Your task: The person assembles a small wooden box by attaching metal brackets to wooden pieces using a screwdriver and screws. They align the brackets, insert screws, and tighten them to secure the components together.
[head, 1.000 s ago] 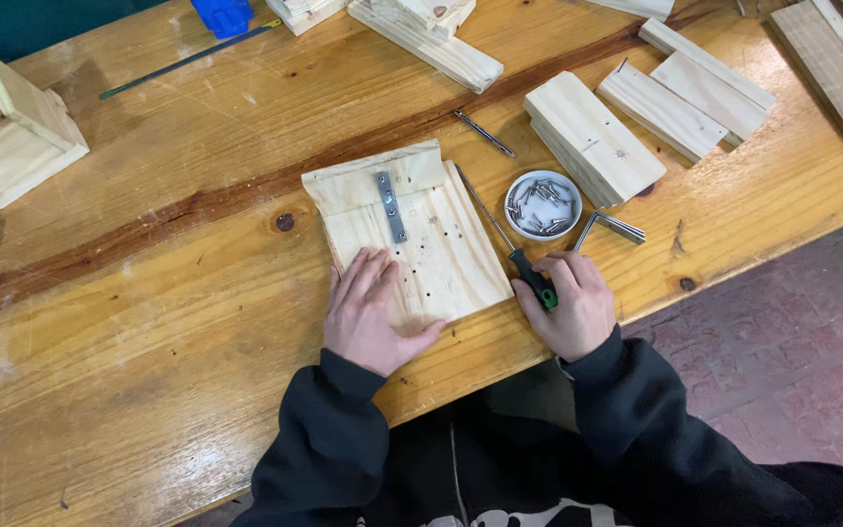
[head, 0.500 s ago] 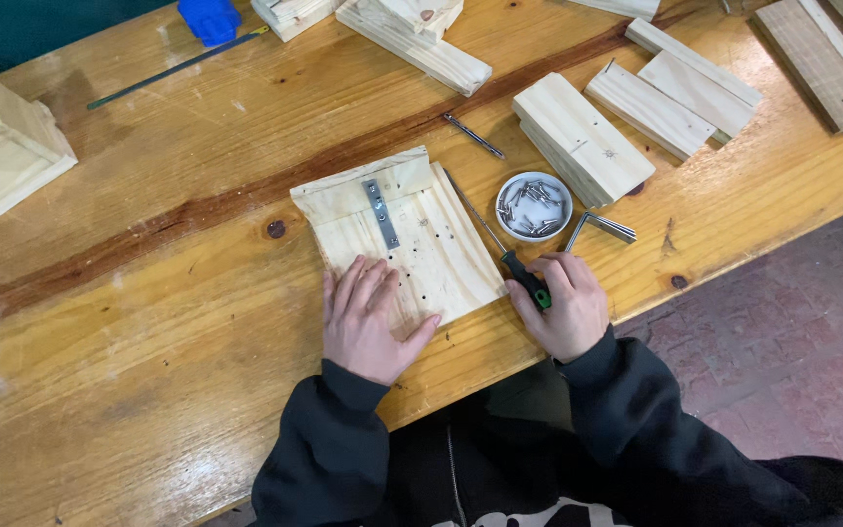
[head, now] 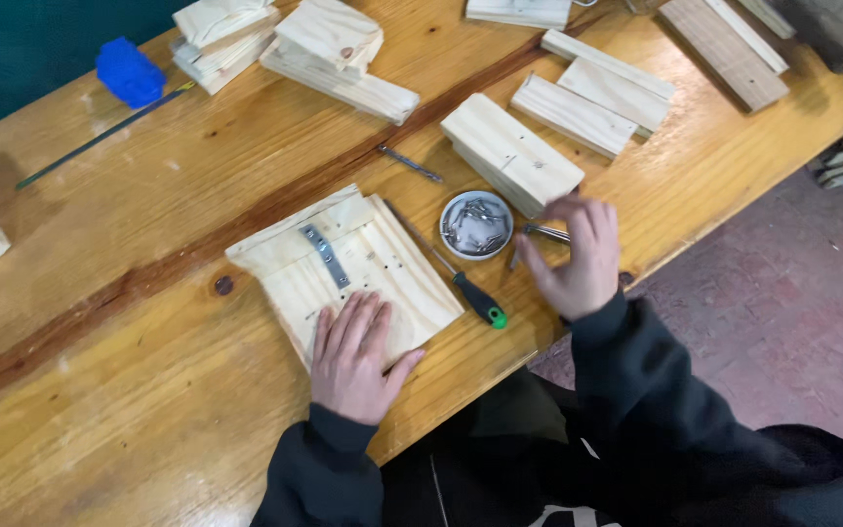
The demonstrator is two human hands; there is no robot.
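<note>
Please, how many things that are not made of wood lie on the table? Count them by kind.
Screwdriver: 1
Round dish of screws: 1
Flat metal strip: 1
Short metal bits: 2
Long thin rod: 1
Blue block: 1
Total: 7

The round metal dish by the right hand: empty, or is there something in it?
Not empty. The round metal dish holds a loose heap of small metal pieces, probably screws.
</note>
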